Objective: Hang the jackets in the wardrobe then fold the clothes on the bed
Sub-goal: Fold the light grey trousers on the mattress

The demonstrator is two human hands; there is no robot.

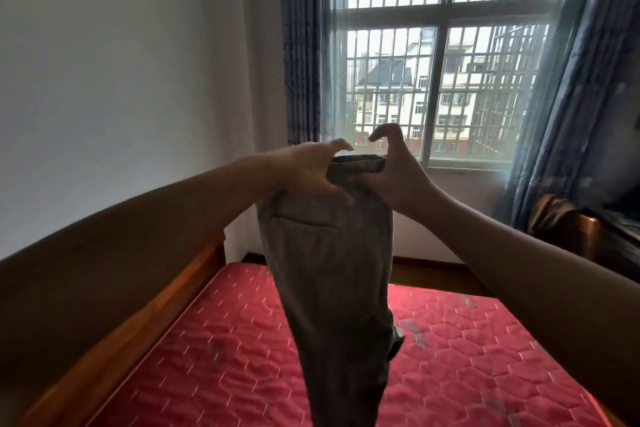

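At centre frame, raised together on outstretched forearms from the lower left and lower right: left hand (311,173) and right hand (394,184). Left: fingers splayed and curled over the top, thumb pressing the front, pinching the left end of the waistband. Right: palm closing round the waistband's right end, one finger crooked upward, clear of the cloth. Between and below both hands: grey trousers (332,270), hanging lengthwise, welt pocket toward the camera, legs dropping past the lower edge, in front of red mattress (485,357) and barred window (433,80).
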